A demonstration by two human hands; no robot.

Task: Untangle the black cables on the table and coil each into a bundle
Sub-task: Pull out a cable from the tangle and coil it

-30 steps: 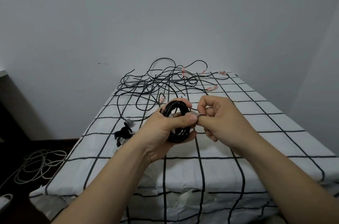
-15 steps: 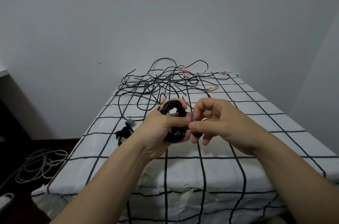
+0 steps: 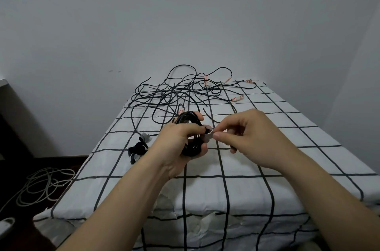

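Observation:
My left hand [image 3: 178, 143] grips a coiled bundle of black cable [image 3: 190, 122] above the middle of the table. Just to its right, my right hand [image 3: 249, 137] pinches a small greyish strap end [image 3: 207, 137] that sticks out of the bundle, thumb and forefinger pressed together on it. Behind the hands, a tangle of loose black cables [image 3: 181, 92] with red-and-white tags sprawls across the far half of the table. Part of the bundle is hidden inside my left palm.
The table carries a white cloth with a black grid [image 3: 246, 189]. A small black strap pile [image 3: 137, 149] and a grey piece [image 3: 144, 137] lie at the left. A white cable [image 3: 41, 185] is coiled on the dark floor at the left. A wall stands close behind.
My right hand has shifted a little to the right and now pulls the strap end out from the bundle. The left hand keeps its grip on the coil.

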